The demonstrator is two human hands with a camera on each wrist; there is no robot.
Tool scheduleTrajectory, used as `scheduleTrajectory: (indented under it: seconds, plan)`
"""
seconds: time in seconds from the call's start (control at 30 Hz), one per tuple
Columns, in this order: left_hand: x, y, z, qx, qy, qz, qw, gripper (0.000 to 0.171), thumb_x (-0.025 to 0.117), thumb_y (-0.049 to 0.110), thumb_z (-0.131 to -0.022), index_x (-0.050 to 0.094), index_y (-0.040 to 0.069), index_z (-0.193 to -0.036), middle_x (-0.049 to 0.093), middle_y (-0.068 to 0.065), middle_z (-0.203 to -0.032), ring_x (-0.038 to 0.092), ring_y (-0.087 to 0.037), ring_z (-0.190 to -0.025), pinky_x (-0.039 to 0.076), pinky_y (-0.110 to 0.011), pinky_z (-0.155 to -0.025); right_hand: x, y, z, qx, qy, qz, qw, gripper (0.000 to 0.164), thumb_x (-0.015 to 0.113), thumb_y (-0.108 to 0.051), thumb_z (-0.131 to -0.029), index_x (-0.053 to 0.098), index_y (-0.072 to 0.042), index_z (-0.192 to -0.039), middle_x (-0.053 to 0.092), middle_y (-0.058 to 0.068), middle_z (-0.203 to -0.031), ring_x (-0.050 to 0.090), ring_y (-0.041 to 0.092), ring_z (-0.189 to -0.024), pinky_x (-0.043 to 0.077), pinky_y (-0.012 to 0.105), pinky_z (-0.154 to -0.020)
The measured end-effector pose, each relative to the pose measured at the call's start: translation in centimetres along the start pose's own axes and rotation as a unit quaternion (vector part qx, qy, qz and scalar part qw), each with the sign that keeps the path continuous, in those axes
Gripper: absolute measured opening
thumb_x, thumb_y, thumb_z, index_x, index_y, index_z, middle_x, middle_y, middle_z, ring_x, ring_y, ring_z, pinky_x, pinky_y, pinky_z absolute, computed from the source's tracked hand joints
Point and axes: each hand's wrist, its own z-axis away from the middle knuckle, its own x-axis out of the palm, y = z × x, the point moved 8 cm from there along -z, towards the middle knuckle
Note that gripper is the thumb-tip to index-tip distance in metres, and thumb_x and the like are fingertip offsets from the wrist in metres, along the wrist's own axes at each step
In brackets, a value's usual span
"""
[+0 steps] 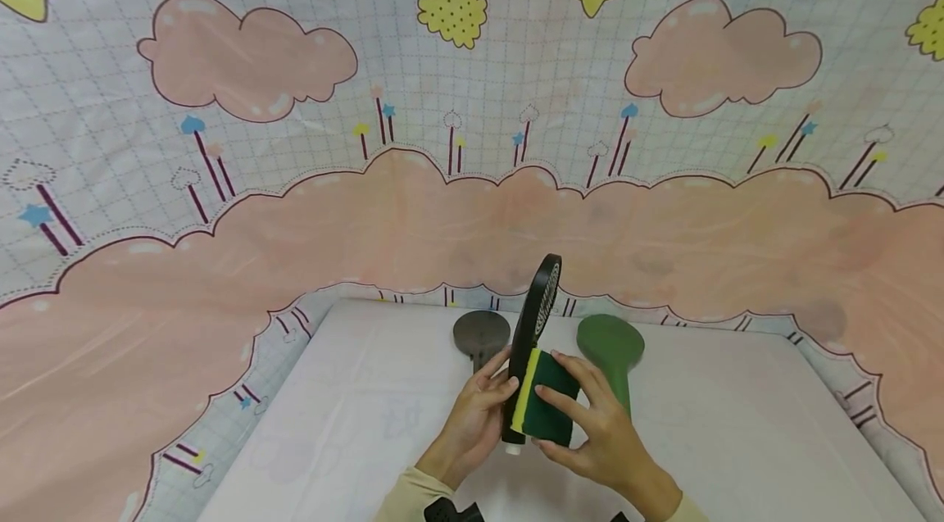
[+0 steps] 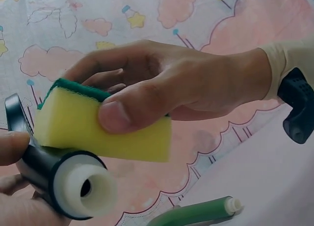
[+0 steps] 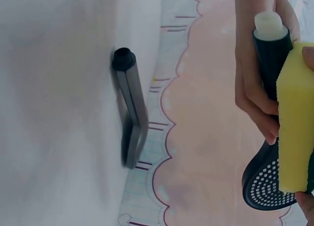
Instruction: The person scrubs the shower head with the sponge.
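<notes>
My left hand (image 1: 475,415) grips a black shower head (image 1: 527,325) by its handle, the perforated face turned to the right. In the left wrist view, the white threaded end (image 2: 88,189) of that handle faces the camera. My right hand (image 1: 608,436) holds a yellow sponge (image 2: 105,123) with a green scouring side (image 1: 553,399), thumb on one edge and fingers on the other. The sponge's yellow side lies against the shower head's handle. In the right wrist view, the sponge hides part of the perforated face (image 3: 267,187).
On the white table (image 1: 332,424) lie a grey shower head (image 1: 481,333) behind my left hand and a green shower head (image 1: 610,342) behind my right. A patterned cloth (image 1: 442,227) with pink clouds hangs behind the table's far edge.
</notes>
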Motion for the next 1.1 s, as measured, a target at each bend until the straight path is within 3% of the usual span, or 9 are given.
scheduleTrajectory:
  seconds: [0.1, 0.2, 0.4, 0.57, 0.7, 0.87, 1.1]
  plan:
    - [-0.2, 0.2, -0.1, 0.006, 0.012, -0.007, 0.9999, 0.063, 0.053, 0.006, -0.099, 0.027, 0.011, -0.155, 0.052, -0.006, -0.137, 0.054, -0.014, -0.124, 0.045, -0.028, -0.104, 0.0, -0.5, 0.1, -0.017, 0.009, -0.012, 1.000, 0.052, 0.067, -0.057, -0.085, 0.066, -0.023, -0.125, 0.051, 0.018, -0.142, 0.046, 0.028, -0.129, 0.027, 0.017, -0.115]
    - [-0.3, 0.3, -0.2, 0.007, 0.027, -0.010, 0.9996, 0.061, 0.055, 0.005, -0.097, 0.031, 0.011, -0.153, 0.052, -0.004, -0.133, 0.055, -0.014, -0.120, 0.045, -0.028, -0.103, -0.1, -0.9, 0.2, -0.032, 0.013, -0.023, 0.999, 0.052, 0.067, -0.056, -0.086, 0.067, -0.021, -0.124, 0.051, 0.020, -0.142, 0.046, 0.029, -0.129, 0.022, 0.016, -0.117]
    - [-0.2, 0.5, -0.3, 0.010, 0.031, -0.004, 0.9994, 0.057, 0.056, -0.001, -0.095, 0.038, 0.003, -0.149, 0.051, -0.005, -0.129, 0.058, -0.014, -0.116, 0.047, -0.027, -0.101, 0.0, -1.0, 0.5, -0.039, 0.005, -0.018, 0.999, 0.051, 0.068, -0.056, -0.085, 0.068, -0.022, -0.123, 0.051, 0.018, -0.142, 0.045, 0.028, -0.129, 0.020, 0.016, -0.118]
    - [-0.1, 0.2, -0.3, 0.001, 0.027, -0.009, 0.9996, 0.059, 0.054, -0.001, -0.096, 0.037, 0.008, -0.151, 0.053, -0.005, -0.123, 0.059, -0.015, -0.113, 0.049, -0.029, -0.099, -0.1, -1.1, 0.5, -0.054, 0.009, -0.016, 0.998, 0.050, 0.066, -0.055, -0.087, 0.068, -0.021, -0.123, 0.052, 0.021, -0.141, 0.045, 0.030, -0.128, 0.020, 0.018, -0.119]
    - [-0.1, 0.1, -0.4, -0.002, 0.016, -0.010, 0.9998, 0.059, 0.054, 0.001, -0.097, 0.035, 0.011, -0.152, 0.055, -0.005, -0.129, 0.058, -0.015, -0.118, 0.047, -0.030, -0.101, -0.4, -1.2, 0.2, -0.072, 0.016, -0.014, 0.997, 0.049, 0.066, -0.054, -0.087, 0.069, -0.019, -0.122, 0.052, 0.023, -0.140, 0.046, 0.031, -0.127, 0.021, 0.020, -0.120]
    - [0.3, 0.1, -0.4, 0.001, -0.010, -0.017, 0.9998, 0.060, 0.052, 0.000, -0.098, 0.030, 0.007, -0.154, 0.051, -0.008, -0.137, 0.055, -0.015, -0.123, 0.047, -0.028, -0.103, -0.8, -1.1, -0.3, -0.083, 0.018, -0.001, 0.996, 0.049, 0.067, -0.053, -0.087, 0.069, -0.018, -0.121, 0.053, 0.024, -0.139, 0.046, 0.033, -0.126, 0.020, 0.022, -0.120]
    - [0.6, -0.3, 0.1, -0.010, -0.022, -0.039, 0.9989, 0.062, 0.051, 0.001, -0.098, 0.027, 0.005, -0.154, 0.042, -0.013, -0.138, 0.052, -0.017, -0.123, 0.047, -0.027, -0.101, -1.1, -0.6, -0.6, -0.065, 0.017, 0.010, 0.998, 0.049, 0.068, -0.055, -0.086, 0.069, -0.021, -0.122, 0.052, 0.021, -0.140, 0.046, 0.032, -0.127, 0.019, 0.019, -0.120]
